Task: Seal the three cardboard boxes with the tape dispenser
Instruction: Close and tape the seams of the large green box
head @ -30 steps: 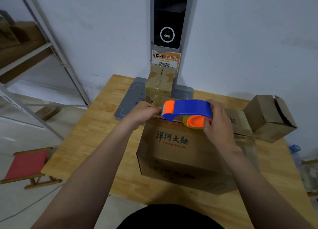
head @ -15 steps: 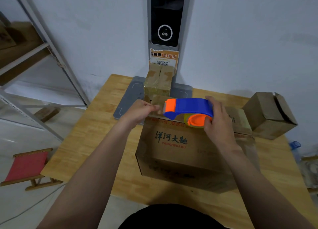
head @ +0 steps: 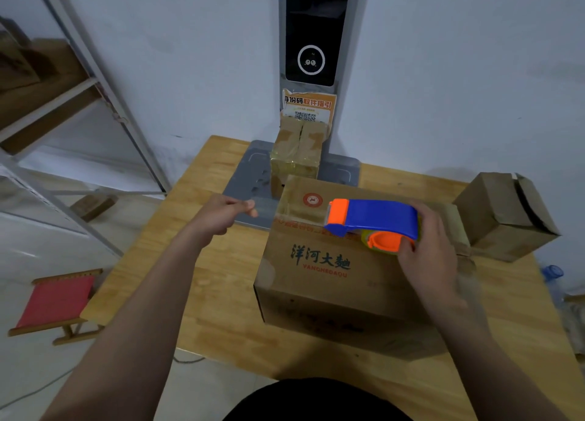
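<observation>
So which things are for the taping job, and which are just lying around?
For the job: tape dispenser, right hand, left hand, stretched tape, big printed box, small taped box, side box.
Lying about: red stool, shelf rack, scanner stand, bottle.

a wooden table (head: 221,325) bears a grey scanner stand (head: 253,176), with a red stool (head: 57,300) and metal shelving (head: 47,104) at left.

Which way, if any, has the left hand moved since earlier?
Yes: the left hand has drawn leftward, off the edge of the large printed brown cardboard box, over the flat grey base plate.
</observation>
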`<state>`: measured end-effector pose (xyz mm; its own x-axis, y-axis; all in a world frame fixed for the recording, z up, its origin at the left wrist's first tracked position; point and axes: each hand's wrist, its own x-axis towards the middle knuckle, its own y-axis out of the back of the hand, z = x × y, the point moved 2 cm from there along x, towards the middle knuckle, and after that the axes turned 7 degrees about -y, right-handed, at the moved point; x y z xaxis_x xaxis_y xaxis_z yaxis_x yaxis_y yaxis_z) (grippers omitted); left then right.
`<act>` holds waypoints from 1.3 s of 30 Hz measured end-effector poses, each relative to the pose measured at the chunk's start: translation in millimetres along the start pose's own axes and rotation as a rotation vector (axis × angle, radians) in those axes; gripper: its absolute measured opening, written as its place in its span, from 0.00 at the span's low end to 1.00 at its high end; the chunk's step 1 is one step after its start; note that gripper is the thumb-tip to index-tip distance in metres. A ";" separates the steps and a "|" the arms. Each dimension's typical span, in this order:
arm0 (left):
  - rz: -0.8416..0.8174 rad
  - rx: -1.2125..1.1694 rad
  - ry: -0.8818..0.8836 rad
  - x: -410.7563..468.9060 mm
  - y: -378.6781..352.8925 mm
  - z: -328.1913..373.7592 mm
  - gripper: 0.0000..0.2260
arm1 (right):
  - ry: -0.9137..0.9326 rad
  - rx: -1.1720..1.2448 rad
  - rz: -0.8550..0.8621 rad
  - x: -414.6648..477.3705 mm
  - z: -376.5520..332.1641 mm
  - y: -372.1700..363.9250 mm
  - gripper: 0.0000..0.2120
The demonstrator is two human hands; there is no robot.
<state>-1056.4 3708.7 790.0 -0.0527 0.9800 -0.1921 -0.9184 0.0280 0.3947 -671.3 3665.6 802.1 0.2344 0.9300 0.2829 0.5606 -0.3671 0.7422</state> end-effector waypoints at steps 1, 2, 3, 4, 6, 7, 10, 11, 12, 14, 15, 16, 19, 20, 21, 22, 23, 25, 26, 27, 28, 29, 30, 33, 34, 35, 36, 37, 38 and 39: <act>0.005 0.003 0.001 1.2 1.2 -3.9 0.16 | 0.012 -0.006 -0.013 -1.7 -1.9 -2.7 0.32; 0.009 0.003 0.007 2.4 2.3 -8.2 0.16 | 0.024 0.000 -0.029 -3.1 -3.7 -5.7 0.32; 0.012 0.001 0.016 3.8 3.2 -13.2 0.16 | 0.023 0.015 -0.047 -3.5 -4.7 -8.8 0.32; 0.014 -0.006 0.029 5.0 3.7 -18.2 0.16 | 0.004 0.033 -0.068 -3.2 -4.7 -11.6 0.32; 0.022 -0.030 0.049 6.4 2.7 -25.8 0.16 | -0.080 0.055 -0.106 -1.2 -3.6 -15.5 0.31; 0.025 -0.040 0.054 7.1 1.4 -28.4 0.16 | -0.112 0.049 -0.115 -0.5 -3.2 -16.6 0.31; 0.039 -0.043 0.055 10.3 -2.1 -32.7 0.16 | -0.123 0.002 -0.109 1.1 -3.3 -17.5 0.31; 0.047 -0.048 0.055 11.7 -2.5 -34.1 0.16 | -0.119 -0.008 -0.108 0.9 -3.2 -18.0 0.31; 0.052 -0.059 0.054 12.8 -2.5 -34.9 0.16 | -0.117 -0.017 -0.106 0.4 -3.1 -18.4 0.31; 0.055 -0.099 0.046 14.0 -2.2 -33.6 0.16 | -0.128 -0.025 -0.100 1.1 -4.1 -17.7 0.30; 0.058 -0.117 0.039 14.2 -1.3 -32.4 0.15 | -0.127 -0.024 -0.098 2.2 -5.0 -17.4 0.30; 0.062 -0.122 0.029 14.4 0.0 -31.0 0.15 | -0.117 -0.026 -0.097 3.8 -6.2 -17.5 0.29; 0.079 -0.107 0.020 15.9 4.1 -31.9 0.16 | -0.106 -0.031 -0.104 8.3 -9.3 -20.9 0.29; 0.083 -0.117 0.022 16.7 5.6 -33.7 0.16 | -0.113 -0.022 -0.107 8.5 -11.1 -22.7 0.29; 0.088 -0.134 0.029 17.7 6.8 -35.8 0.16 | -0.122 -0.008 -0.109 8.1 -13.8 -24.5 0.29; 0.094 -0.156 0.041 18.2 7.9 -37.7 0.16 | -0.128 0.006 -0.110 7.2 -16.2 -26.4 0.28; 0.101 -0.177 0.054 18.6 8.6 -38.8 0.16 | -0.125 0.016 -0.110 5.9 -18.5 -27.7 0.28; 0.107 -0.199 0.070 20.0 9.4 -38.2 0.16 | -0.113 0.014 -0.107 4.8 -22.1 -29.2 0.28; 0.107 -0.202 0.072 21.0 9.7 -36.8 0.16 | -0.114 0.010 -0.106 4.9 -23.1 -29.8 0.28; 0.113 -0.208 0.073 22.2 10.4 -35.6 0.15 | -0.120 0.015 -0.107 5.0 -23.8 -30.2 0.28; 0.125 -0.218 0.075 22.6 11.6 -34.6 0.14 | -0.124 0.026 -0.107 4.6 -25.0 -30.6 0.28; 0.142 -0.227 0.079 23.3 12.6 -34.0 0.14 | -0.122 0.039 -0.104 4.6 -26.8 -31.1 0.27; 0.162 -0.227 0.083 23.2 13.7 -33.2 0.12 | -0.111 0.046 -0.105 4.9 -29.5 -31.8 0.27; 0.227 -0.207 0.099 22.8 15.1 -32.5 0.10 | -0.059 0.036 -0.135 4.6 -40.4 -36.4 0.27; 0.239 -0.198 0.104 23.7 15.9 -33.6 0.11 | -0.047 0.034 -0.141 4.7 -43.5 -37.7 0.28; 0.243 -0.187 0.104 24.5 17.1 -35.1 0.12 | -0.042 0.033 -0.145 4.8 -45.0 -38.5 0.28; 0.239 -0.173 0.098 24.9 18.3 -37.0 0.14 | -0.045 0.033 -0.148 4.9 -45.0 -38.8 0.28; 0.224 -0.163 0.086 25.3 18.6 -39.6 0.15 | -0.054 0.031 -0.153 4.4 -43.1 -38.5 0.28; 0.202 -0.156 0.074 24.9 17.7 -41.8 0.16 | -0.068 0.027 -0.158 3.5 -39.7 -37.8 0.29; 0.183 -0.153 0.060 24.2 15.9 -43.6 0.17 | -0.085 0.023 -0.162 2.3 -36.3 -36.6 0.29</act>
<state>-1089.4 3724.2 752.5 -0.2427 0.9524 -0.1844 -0.9398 -0.1837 0.2883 -720.1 3681.8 797.7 0.2049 0.9729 0.1074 0.6143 -0.2133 0.7597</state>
